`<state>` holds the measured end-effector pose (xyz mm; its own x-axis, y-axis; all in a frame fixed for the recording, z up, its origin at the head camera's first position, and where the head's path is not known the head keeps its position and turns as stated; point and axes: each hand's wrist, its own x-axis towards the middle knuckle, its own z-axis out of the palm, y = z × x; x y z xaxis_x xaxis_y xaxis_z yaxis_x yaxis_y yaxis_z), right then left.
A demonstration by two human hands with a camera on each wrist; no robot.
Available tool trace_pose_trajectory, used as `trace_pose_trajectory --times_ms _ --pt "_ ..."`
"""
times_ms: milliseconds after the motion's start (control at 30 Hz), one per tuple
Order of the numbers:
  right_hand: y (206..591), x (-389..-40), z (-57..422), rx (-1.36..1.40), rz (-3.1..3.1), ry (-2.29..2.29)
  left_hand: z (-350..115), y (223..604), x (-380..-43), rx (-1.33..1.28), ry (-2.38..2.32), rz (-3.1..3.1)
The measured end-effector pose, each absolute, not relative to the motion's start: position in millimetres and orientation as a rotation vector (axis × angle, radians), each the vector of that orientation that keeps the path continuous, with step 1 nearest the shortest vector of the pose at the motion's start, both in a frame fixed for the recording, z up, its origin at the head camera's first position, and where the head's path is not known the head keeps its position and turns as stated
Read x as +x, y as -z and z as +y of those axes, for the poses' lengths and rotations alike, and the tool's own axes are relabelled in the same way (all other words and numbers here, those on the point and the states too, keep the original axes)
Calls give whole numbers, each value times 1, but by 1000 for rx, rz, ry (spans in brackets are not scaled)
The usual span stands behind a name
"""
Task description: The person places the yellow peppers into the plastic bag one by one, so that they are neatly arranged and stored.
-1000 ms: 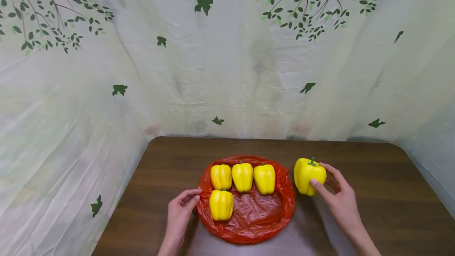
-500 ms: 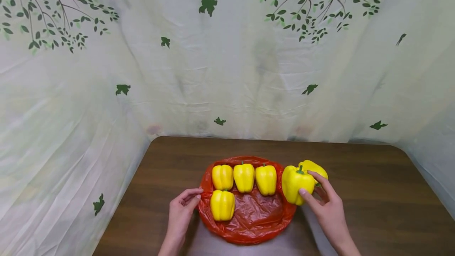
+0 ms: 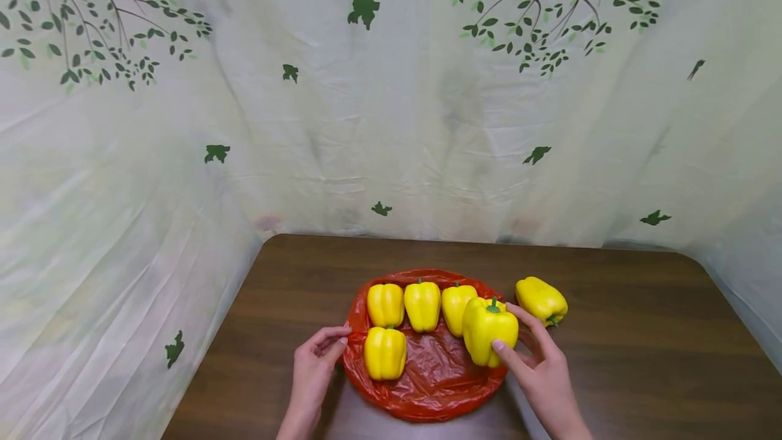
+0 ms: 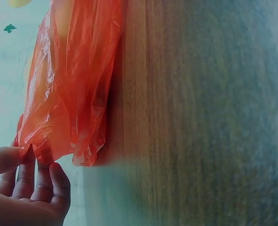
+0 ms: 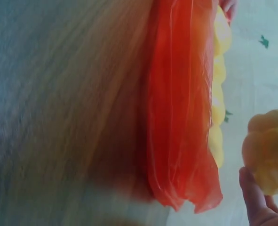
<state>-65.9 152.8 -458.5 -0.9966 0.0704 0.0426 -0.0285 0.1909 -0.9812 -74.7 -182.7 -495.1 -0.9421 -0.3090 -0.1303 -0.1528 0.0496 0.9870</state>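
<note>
My right hand holds a yellow bell pepper by its right side, thumb in front, above the right part of a red plastic bag. In the right wrist view the held pepper hangs apart from the bag. The bag lies spread in a round with its rim turned up. Inside sit three peppers in a back row and one pepper at front left. With thumb and fingers, my left hand pinches the bag's left rim, also seen in the left wrist view.
Another yellow bell pepper lies on its side on the brown wooden table, right of the bag. Behind the table hangs a pale curtain with printed leaves and branches.
My right hand has carried its pepper leftward from beside the bag to over it, uncovering the pepper lying on the table. The left hand keeps its place at the bag's rim.
</note>
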Motion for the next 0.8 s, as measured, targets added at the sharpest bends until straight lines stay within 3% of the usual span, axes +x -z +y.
trace_pose_trajectory --times_ms 333,800 --pt "464 -63 141 121 -2430 -1970 -183 492 -72 468 2042 -2191" --pt "469 -59 122 26 -2431 -2144 -183 495 -75 494 2049 -2203"
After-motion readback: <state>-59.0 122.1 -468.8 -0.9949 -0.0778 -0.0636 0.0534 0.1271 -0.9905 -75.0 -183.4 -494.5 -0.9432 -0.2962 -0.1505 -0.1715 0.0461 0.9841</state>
